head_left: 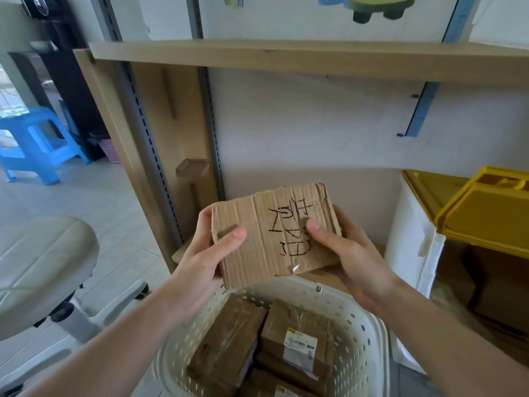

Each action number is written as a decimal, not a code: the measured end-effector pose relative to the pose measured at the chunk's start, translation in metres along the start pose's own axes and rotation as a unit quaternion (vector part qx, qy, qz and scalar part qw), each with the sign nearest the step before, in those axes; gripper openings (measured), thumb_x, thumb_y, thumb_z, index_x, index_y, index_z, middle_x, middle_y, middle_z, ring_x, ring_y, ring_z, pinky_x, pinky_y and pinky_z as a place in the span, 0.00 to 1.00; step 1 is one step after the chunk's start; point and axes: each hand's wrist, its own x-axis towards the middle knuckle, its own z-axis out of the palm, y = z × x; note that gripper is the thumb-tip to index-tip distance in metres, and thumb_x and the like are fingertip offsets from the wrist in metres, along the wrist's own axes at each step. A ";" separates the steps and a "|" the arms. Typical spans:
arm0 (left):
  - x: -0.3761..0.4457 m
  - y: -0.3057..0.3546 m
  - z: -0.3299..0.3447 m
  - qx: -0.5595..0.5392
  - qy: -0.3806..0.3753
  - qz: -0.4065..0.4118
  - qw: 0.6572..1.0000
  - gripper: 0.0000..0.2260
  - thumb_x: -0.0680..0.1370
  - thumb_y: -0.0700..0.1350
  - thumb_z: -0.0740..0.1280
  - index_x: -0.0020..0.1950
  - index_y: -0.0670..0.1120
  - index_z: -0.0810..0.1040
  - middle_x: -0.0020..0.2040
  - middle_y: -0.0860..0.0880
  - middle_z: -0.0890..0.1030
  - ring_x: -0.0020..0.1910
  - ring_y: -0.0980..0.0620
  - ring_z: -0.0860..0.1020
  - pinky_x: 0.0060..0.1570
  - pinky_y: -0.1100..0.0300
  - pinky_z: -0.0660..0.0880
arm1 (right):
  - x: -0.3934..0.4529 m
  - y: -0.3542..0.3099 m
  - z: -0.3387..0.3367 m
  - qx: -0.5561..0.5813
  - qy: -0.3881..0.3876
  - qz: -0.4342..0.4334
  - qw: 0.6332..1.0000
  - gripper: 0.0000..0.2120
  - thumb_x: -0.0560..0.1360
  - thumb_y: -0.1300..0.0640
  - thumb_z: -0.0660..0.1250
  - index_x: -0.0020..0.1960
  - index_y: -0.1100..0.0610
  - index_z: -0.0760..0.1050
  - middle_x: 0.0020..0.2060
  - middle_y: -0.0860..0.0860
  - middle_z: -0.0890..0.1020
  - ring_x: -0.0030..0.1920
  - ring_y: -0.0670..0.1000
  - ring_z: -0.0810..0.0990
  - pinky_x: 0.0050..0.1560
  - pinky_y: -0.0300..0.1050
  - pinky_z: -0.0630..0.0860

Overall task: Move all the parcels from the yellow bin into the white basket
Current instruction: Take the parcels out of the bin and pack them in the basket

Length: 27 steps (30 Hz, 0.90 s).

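Both hands, the left hand point(206, 253) and right hand point(352, 253), grip the cardboard parcel point(274, 233) above the white basket point(363, 333) at 6 o'clock; an uneven release may tip it onto the rim.

Handwritten black characters on parcel point(274, 233)

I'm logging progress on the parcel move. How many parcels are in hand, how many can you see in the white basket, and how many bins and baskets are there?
Parcels in hand: 1, cardboard parcel gripped by left hand and right hand
Parcels visible in white basket: 4
Yellow bins: 1
White baskets: 1
Total: 7
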 end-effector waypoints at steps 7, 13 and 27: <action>0.015 0.002 0.010 0.028 0.104 0.013 0.994 0.24 0.85 0.51 0.59 0.80 0.66 0.59 0.69 0.58 0.76 0.64 0.56 0.77 0.70 0.42 0.72 | 0.002 0.003 -0.016 0.183 -0.053 0.071 0.979 0.19 0.78 0.42 0.62 0.55 0.53 0.84 0.56 0.57 0.81 0.54 0.60 0.81 0.47 0.56 0.82; 0.009 -0.007 0.040 0.056 0.084 -0.026 0.994 0.29 0.75 0.73 0.52 0.75 0.79 0.47 0.81 0.65 0.54 0.81 0.53 0.55 0.78 0.35 0.54 | -0.001 0.010 -0.001 0.176 -0.058 0.031 0.982 0.16 0.83 0.47 0.56 0.60 0.51 0.79 0.56 0.54 0.84 0.53 0.55 0.82 0.48 0.58 0.79; -0.013 0.011 0.053 0.025 -0.124 -0.033 0.991 0.41 0.64 0.78 0.67 0.73 0.61 0.70 0.64 0.60 0.82 0.65 0.59 0.80 0.61 0.56 0.78 | -0.001 0.018 0.007 -0.004 -0.054 0.016 0.998 0.31 0.86 0.42 0.43 0.50 0.38 0.87 0.50 0.45 0.88 0.53 0.45 0.86 0.53 0.45 0.83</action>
